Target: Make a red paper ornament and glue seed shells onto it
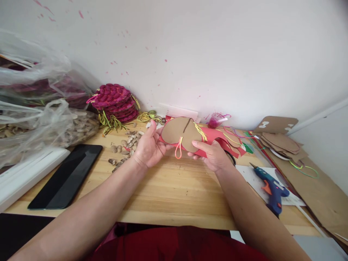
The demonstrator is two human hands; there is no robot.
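Note:
Both my hands hold a brown cardboard cut-out (182, 135) above the wooden table (168, 192). The cut-out is rounded with a dark slit at its top; an orange cord loop hangs from its lower edge and a yellow cord lies on its right side. My left hand (148, 146) grips its left edge, thumb up on the card. My right hand (213, 155) pinches its lower right edge, with red paper (217, 137) lying just behind. Fingers of both hands are closed on the card.
A blue glue gun (272, 188) lies at right on white paper. A black tablet (66, 175) lies at left. Shells or seeds (123, 146) are scattered near a stack of magenta woven pieces (115, 101). Plastic bags (38, 108) fill the left; brown card cut-outs (282, 145) lie at right.

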